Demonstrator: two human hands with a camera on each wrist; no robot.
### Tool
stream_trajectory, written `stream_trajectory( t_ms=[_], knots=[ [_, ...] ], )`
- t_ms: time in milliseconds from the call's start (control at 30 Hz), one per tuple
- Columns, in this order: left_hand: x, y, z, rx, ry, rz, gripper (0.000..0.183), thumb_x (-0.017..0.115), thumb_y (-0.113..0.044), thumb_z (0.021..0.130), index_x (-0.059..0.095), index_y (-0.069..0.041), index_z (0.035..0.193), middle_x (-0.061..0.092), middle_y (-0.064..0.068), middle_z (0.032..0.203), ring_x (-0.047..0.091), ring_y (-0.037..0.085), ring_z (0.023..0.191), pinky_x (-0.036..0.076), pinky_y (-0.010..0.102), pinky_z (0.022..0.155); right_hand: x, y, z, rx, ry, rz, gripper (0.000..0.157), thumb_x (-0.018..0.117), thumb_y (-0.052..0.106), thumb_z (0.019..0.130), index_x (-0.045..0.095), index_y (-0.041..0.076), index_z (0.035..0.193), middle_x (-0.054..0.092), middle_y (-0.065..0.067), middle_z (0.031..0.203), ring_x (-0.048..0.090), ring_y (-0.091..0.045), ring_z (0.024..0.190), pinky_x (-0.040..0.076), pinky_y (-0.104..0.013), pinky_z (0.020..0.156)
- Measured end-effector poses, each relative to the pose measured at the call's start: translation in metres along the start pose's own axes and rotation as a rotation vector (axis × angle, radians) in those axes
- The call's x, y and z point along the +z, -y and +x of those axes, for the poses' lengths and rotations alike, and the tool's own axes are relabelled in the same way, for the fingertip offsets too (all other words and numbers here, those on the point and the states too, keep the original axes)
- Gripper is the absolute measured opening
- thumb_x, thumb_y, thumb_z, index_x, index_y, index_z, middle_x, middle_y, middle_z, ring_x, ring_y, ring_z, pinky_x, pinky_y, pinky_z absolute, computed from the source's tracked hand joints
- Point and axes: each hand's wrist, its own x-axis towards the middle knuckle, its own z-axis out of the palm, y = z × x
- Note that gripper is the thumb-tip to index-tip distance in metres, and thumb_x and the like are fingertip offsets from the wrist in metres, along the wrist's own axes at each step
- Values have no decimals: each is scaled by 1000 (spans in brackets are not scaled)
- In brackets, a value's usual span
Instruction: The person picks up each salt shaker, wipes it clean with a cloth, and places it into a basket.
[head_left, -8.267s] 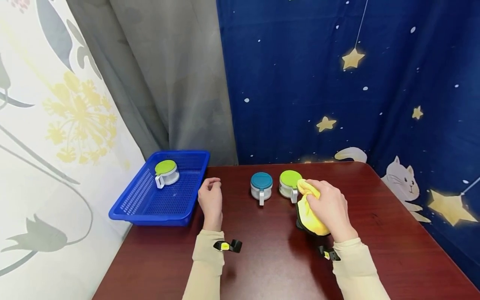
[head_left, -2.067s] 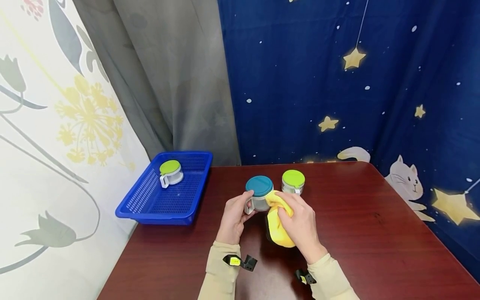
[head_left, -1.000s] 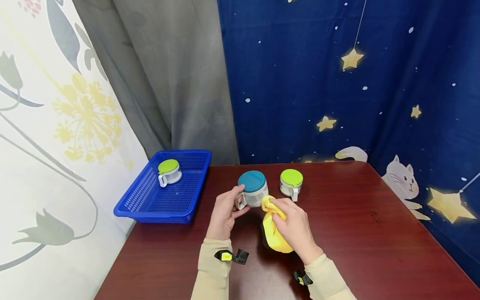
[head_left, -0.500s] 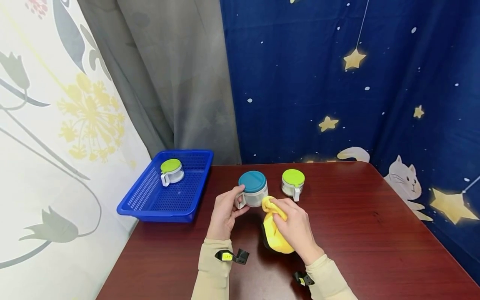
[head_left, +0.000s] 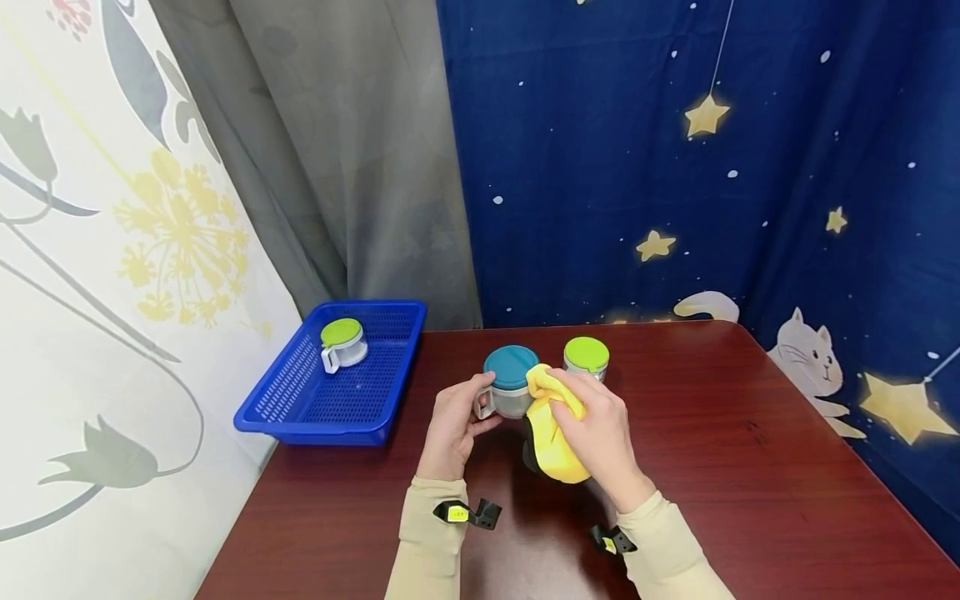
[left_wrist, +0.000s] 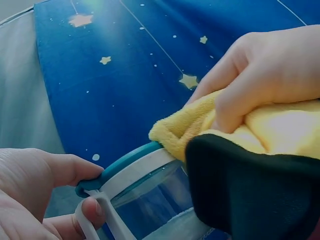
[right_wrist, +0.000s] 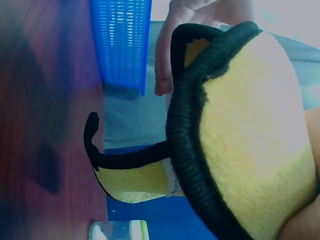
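My left hand (head_left: 447,433) holds a clear jar (left_wrist: 155,200) with a teal lid (head_left: 510,367) by its white handle, above the table. Its thumb lies at the edge of the lid, as the left wrist view shows. A yellow cloth (head_left: 558,454) with black edging is gripped in my right hand (head_left: 603,425). The folded end of the cloth touches the rim of the teal lid on its right side. Folds of the cloth fill much of the right wrist view and hide part of the jar there.
A jar with a green lid (head_left: 586,356) stands on the dark red table (head_left: 750,467) just behind my right hand. To the left, a blue plastic basket (head_left: 322,433) contains another green-lidded jar (head_left: 347,352). Curtains (head_left: 570,208) hang behind the table.
Earlier the teal-lidded jar stood on the table and my left hand was empty; now that hand holds it. In the last half second my right hand brought the cloth up against the lid.
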Motion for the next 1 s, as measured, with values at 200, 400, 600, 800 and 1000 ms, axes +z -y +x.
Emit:
stream_trajectory(
  t_ms=[200,400,600,800,1000],
  knots=[
    [1,2,-2,19,-6,-7,32,83,-29,82,62,-9,71,51,2,69,60,23,76,56,57,79,0,1,0,26,20,17,45,78,15,85,71,27,127,66,12,118,62,-9,101,54,-32,81],
    [0,3,-1,17,-11,-18,34,83,-29,82,59,-9,70,52,4,73,64,25,83,55,59,79,4,-3,-4,28,7,43,44,80,13,84,72,25,126,67,11,117,64,-10,99,55,-31,81],
    [-4,0,-1,25,2,-31,42,82,-30,83,50,-10,65,44,1,66,60,22,71,57,54,76,8,-15,-13,66,56,-28,36,78,13,82,76,19,118,71,7,111,65,-13,89,54,-36,74],
    [-1,-6,-3,48,8,-14,40,82,-30,82,51,-10,66,44,0,66,59,21,73,56,55,78,8,-22,-13,96,109,-93,35,75,13,82,76,17,116,71,3,106,63,-18,83,52,-38,71],
    [-1,-4,-2,39,1,-14,32,81,-30,84,59,-11,70,48,0,71,62,23,84,55,57,82,8,-21,-14,122,118,-88,36,75,15,83,76,20,118,71,4,106,61,-17,80,50,-38,69]
  ],
)
